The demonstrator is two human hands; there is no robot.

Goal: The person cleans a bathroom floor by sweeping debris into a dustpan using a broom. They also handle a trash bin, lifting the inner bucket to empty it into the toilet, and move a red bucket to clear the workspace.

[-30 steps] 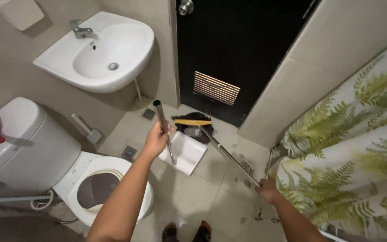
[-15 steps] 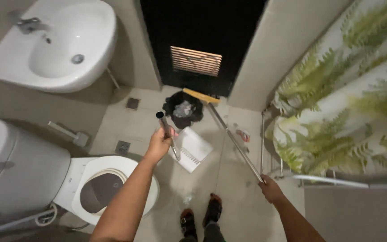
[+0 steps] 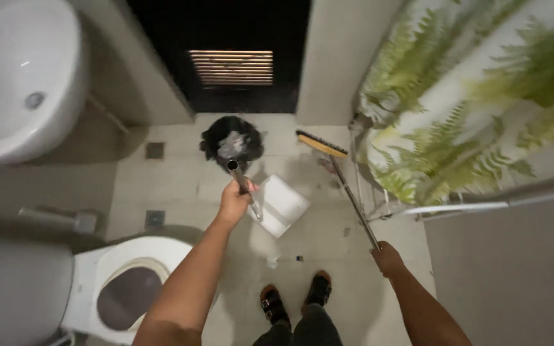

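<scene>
My left hand [image 3: 235, 200] grips the metal handle of a white dustpan [image 3: 281, 205] that rests on the tiled floor ahead of my sandalled feet [image 3: 293, 300]. My right hand [image 3: 386, 257] holds the long thin handle of a broom; its yellow-backed brush head [image 3: 321, 144] lies on the floor near the shower curtain, to the right of the dustpan. A small bin lined with a black bag [image 3: 232, 140] stands just beyond the dustpan, by the dark door. Small bits of debris [image 3: 283, 259] lie on the tiles in front of my feet.
A white toilet [image 3: 113, 288] with its seat down is at lower left, a white washbasin [image 3: 17, 77] at upper left. A black door with a vent grille [image 3: 232, 67] is ahead. A fern-patterned shower curtain [image 3: 482, 96] hangs on the right.
The view has tilted down and to the right. The broom head has swung right, away from the bin toward the curtain. Both hands keep their grips.
</scene>
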